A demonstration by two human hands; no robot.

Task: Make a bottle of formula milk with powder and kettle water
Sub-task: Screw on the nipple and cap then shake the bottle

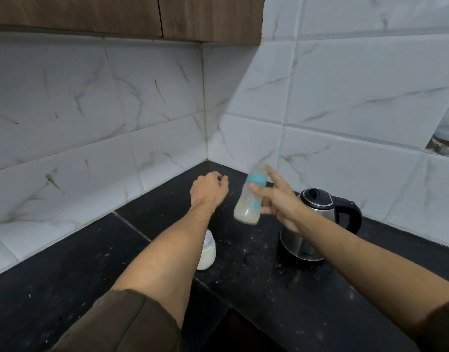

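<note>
Dim, flat light; bottle (251,196) motion-blurred; edges warped.

The counter (65,288) is black stone, flecked with white specks. The bottle (246,201) is cloudy clear plastic with a turquoise ring, a small blue mark and cream-white milk. Near the counter's right edge, the kettle (302,247) is brushed steel with a black lid and handle. The jar (208,252) is clear, its powder pale cream. The tiles (91,110) are white with grey-brown marble veins. The cabinets (91,13) are brown wood grain. The sleeve (121,323) is dark olive-brown.
</note>
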